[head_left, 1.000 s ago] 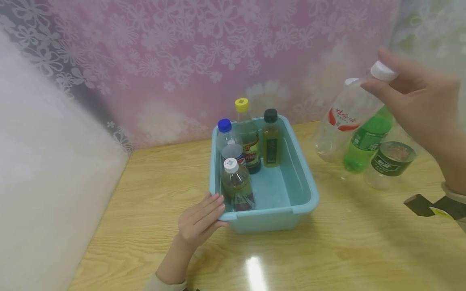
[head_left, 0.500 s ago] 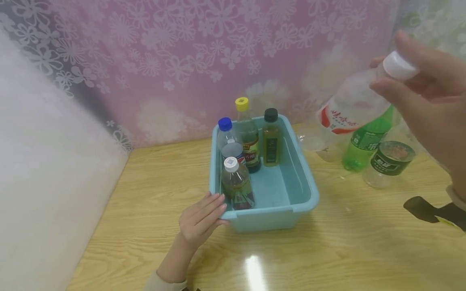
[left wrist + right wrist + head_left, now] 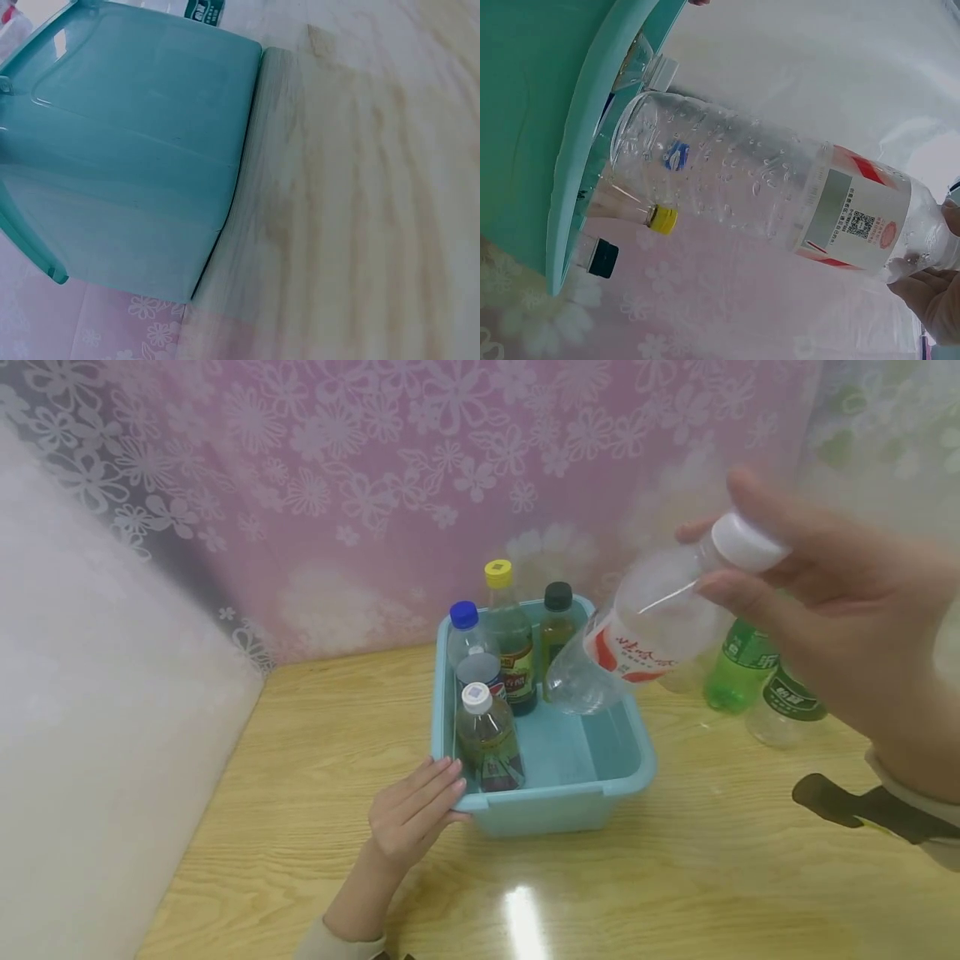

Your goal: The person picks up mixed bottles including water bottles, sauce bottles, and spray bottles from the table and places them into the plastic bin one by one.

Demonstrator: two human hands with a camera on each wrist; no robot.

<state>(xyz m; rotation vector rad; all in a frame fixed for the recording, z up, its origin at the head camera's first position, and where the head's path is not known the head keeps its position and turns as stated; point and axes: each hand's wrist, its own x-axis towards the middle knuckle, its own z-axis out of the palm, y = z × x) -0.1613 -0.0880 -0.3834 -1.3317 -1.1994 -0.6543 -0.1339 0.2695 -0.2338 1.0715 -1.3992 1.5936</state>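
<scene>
My right hand grips a clear plastic bottle by its neck, just under the white cap. The bottle tilts, its base low over the right part of a light blue plastic basin. Beads of water cling inside the bottle in the right wrist view. Straight fingers of my left hand rest on the basin's near left corner. In the basin stand a white-capped bottle, a blue-capped bottle, a yellow-capped bottle and a black-capped bottle, the last partly hidden by the held bottle.
Right of the basin, a green bottle and a clear container with a dark green label stand on the wooden table, partly behind my right hand. A pink flowered curtain hangs behind; a white surface borders the left.
My right hand has lifted the clear bottle from beside the green bottle and carried it left over the basin, tilting it further. The left hand has stayed on the basin's corner.
</scene>
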